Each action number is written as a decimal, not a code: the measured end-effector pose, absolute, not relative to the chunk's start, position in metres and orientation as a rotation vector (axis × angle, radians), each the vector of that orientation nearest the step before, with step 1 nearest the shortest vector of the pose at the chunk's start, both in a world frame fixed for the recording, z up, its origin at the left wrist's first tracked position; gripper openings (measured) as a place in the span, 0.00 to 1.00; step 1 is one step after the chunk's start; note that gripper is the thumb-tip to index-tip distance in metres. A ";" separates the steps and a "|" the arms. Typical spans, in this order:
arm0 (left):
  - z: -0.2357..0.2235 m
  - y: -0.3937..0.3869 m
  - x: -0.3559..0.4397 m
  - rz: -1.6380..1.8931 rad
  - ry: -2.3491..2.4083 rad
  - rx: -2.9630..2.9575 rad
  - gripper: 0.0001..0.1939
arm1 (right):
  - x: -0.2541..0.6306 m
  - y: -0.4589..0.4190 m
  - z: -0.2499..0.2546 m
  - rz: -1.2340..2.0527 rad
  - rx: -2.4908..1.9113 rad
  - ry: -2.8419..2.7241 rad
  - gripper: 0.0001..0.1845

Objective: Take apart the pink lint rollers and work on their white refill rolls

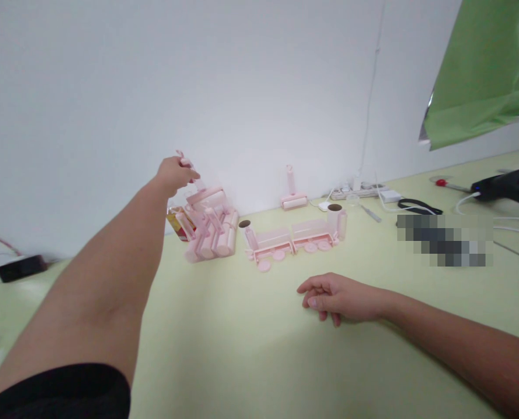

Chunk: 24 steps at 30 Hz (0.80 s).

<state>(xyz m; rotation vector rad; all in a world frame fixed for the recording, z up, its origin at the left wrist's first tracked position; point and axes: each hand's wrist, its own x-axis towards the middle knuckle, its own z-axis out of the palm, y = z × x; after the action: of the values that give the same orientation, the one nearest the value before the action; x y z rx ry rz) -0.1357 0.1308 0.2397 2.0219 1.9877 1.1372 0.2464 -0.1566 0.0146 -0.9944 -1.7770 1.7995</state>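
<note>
My left hand (176,173) is stretched out to the far side of the table, its fingers closed around the pink handle of a lint roller (207,199). That roller's head sits over a cluster of other pink lint rollers (215,240), touching or just above them; I cannot tell which. Low over the tabletop, my right hand (338,297) holds nothing, its fingers loosely bent and apart. Beyond it lie pink roller covers (273,251), with small pink round caps (264,266) in front and a white roll with a brown core (334,216) upright at the right.
Another lint roller (294,201) leans against the wall. Along the back are a power strip (359,192), cables and a small knife-like tool (371,214). A black tool (508,185) lies far right, a black phone-like device (22,269) far left. A green sheet (482,75) hangs above.
</note>
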 end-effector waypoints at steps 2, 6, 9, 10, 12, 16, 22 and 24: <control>0.232 0.130 -0.138 1.099 2.000 2.022 0.18 | 0.246 -0.157 0.015 1.798 -0.999 -1.777 0.26; 0.222 0.130 -0.142 0.957 2.098 2.035 0.23 | 0.246 -0.158 0.017 1.800 -1.011 -1.767 0.26; 0.219 0.132 -0.147 0.873 2.223 2.063 0.31 | 0.246 -0.157 0.017 1.801 -1.018 -1.773 0.27; 0.219 0.132 -0.149 0.851 2.266 2.082 0.34 | 0.246 -0.157 0.017 1.802 -1.019 -1.779 0.27; 0.217 0.134 -0.154 0.798 2.340 2.127 0.37 | 0.246 -0.157 0.016 1.800 -1.023 -1.787 0.27; 0.211 0.138 -0.162 0.706 2.390 2.189 0.36 | 0.246 -0.156 0.015 1.783 -1.046 -1.796 0.27; 0.207 0.135 -0.165 0.811 2.389 2.044 0.38 | 0.245 -0.157 0.016 1.775 -1.050 -1.802 0.28; 0.208 0.133 -0.164 0.854 2.318 1.980 0.41 | 0.244 -0.157 0.016 1.769 -1.049 -1.796 0.28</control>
<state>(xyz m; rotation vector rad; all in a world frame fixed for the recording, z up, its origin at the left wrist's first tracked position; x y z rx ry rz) -0.1643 0.1327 0.2083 1.9801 2.3178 0.8544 0.2444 -0.1572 0.0156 -1.0489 -1.7957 1.7694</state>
